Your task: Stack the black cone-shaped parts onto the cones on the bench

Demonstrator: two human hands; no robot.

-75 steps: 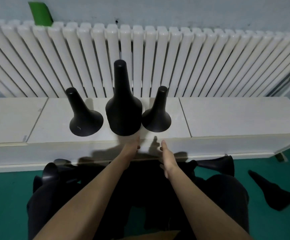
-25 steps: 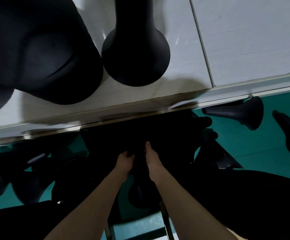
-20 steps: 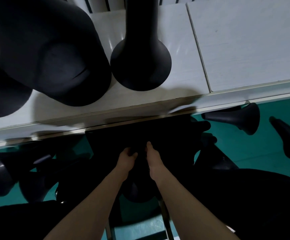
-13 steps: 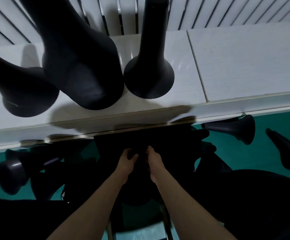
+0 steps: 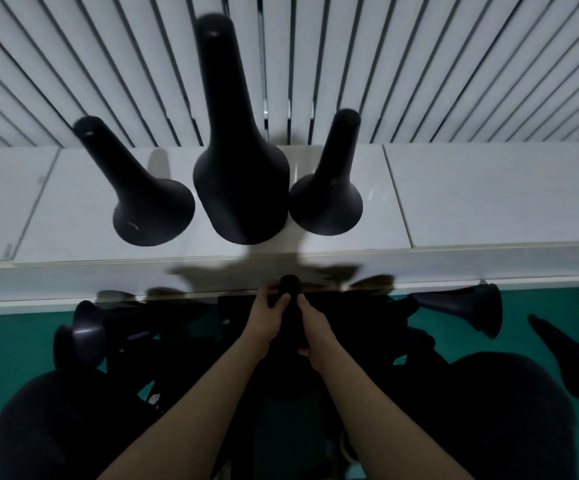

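Three black cones stand on the white bench (image 5: 488,195): a left cone (image 5: 149,199), a taller stacked middle cone (image 5: 239,174) and a right cone (image 5: 329,195). Just below the bench's front edge, both my hands grip one black cone-shaped part (image 5: 291,306) by its neck, its narrow tip pointing up. My left hand (image 5: 263,317) wraps the left side and my right hand (image 5: 315,323) the right side. The part's wide base is hidden behind my wrists.
A white radiator (image 5: 419,64) runs behind the bench. Several more black cone parts lie on the green floor, some at left (image 5: 87,334), one at right (image 5: 468,306) and another at far right (image 5: 572,358). My dark-clothed knees fill the lower corners.
My hands took hold of a cone part low on the floor and have raised it to just under the bench edge. My view has tilted up toward the bench and radiator.
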